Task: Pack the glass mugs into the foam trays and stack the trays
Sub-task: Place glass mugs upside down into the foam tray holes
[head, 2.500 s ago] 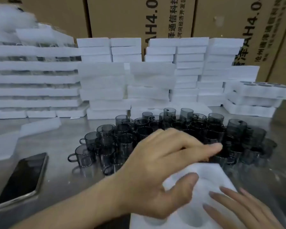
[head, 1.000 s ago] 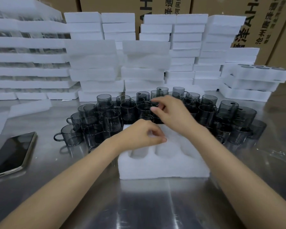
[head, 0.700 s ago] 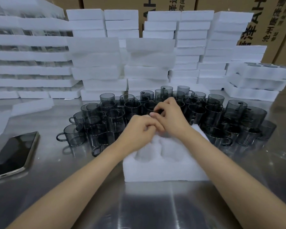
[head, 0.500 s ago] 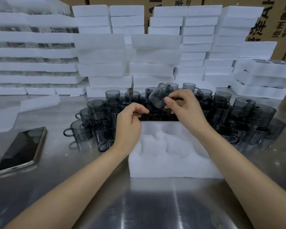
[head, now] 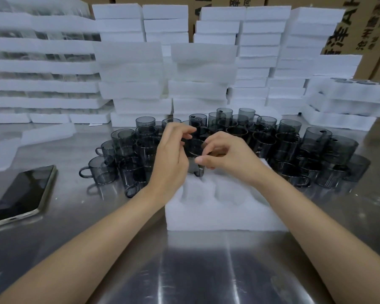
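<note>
The person is holding one smoky grey glass mug [head: 194,149] between both hands, just above the far edge of the white foam tray [head: 224,216] with round pockets. The right hand [head: 228,154] is gripping the mug, with thumb and curled fingers wrapping its right side. The left hand [head: 170,154] is bracing its left side, fingers curled at the rim. The tray is lying on the steel table [head: 195,270], directly in front of the cluster of loose grey mugs [head: 294,145]. A black phone [head: 22,194] is lying at the left.
</note>
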Available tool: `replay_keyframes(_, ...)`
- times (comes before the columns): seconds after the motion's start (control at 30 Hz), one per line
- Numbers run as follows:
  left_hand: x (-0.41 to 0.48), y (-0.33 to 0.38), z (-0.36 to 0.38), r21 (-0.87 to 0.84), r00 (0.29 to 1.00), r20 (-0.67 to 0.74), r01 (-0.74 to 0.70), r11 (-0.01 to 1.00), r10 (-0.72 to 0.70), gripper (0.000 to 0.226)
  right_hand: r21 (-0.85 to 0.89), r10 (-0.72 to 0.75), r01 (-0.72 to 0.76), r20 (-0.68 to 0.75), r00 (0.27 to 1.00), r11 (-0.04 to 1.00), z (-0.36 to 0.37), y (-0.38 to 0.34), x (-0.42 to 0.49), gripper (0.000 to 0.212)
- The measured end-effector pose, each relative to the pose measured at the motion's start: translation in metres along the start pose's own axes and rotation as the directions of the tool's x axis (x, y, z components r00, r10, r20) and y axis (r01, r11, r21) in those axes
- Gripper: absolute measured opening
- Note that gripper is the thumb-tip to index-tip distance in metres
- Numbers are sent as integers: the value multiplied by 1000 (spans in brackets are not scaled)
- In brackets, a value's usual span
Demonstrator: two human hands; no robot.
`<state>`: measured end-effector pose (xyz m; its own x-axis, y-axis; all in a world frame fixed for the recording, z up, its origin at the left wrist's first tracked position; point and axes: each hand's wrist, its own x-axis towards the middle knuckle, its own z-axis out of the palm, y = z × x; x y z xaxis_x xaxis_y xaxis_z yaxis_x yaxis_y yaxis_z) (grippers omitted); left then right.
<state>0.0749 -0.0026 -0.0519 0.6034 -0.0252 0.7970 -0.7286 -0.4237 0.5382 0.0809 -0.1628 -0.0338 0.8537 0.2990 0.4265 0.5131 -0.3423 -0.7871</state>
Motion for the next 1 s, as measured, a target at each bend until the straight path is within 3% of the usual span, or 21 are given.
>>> replay_keyframes(0.2,-1,0,-2,102,998,61,-9,995,3,34,-314,-86,108,84,993,943,0,-1,-2,11)
replay_keyframes(0.37,1,2,-5,298,981,170,42,954,-96,28,-391,-135,201,189,973,898,0,-4,-3,9)
replay_keyframes(0.47,-1,4,-7,384,940,267,98,918,-212,31,-447,-60,187,282,957,875,0,-3,-3,11)
replay_keyframes(0.57,0,5,-6,515,919,318,39,857,-233,27,-569,50,161,337,940,807,-3,0,-1,17)
replay_keyframes(0.67,3,6,-5,586,906,358,-28,810,-227,24,-590,69,175,367,928,788,-3,-2,-4,23)
replay_keyframes(0.73,5,7,-4,618,892,385,-58,784,-237,27,-616,76,113,273,959,780,-2,-6,-5,24)
replay_keyframes(0.8,6,8,-3,669,893,382,-87,738,-240,32,-709,1,7,10,1000,706,-5,-11,-4,24)
replay_keyframes(0.9,3,6,-3,686,908,351,-83,723,-229,36,-779,-122,-236,-370,921,581,-26,-14,2,31)
replay_keyframes(1.0,2,5,-5,669,907,351,-69,740,-233,40,-760,23,-457,-505,863,462,-48,-10,0,24)
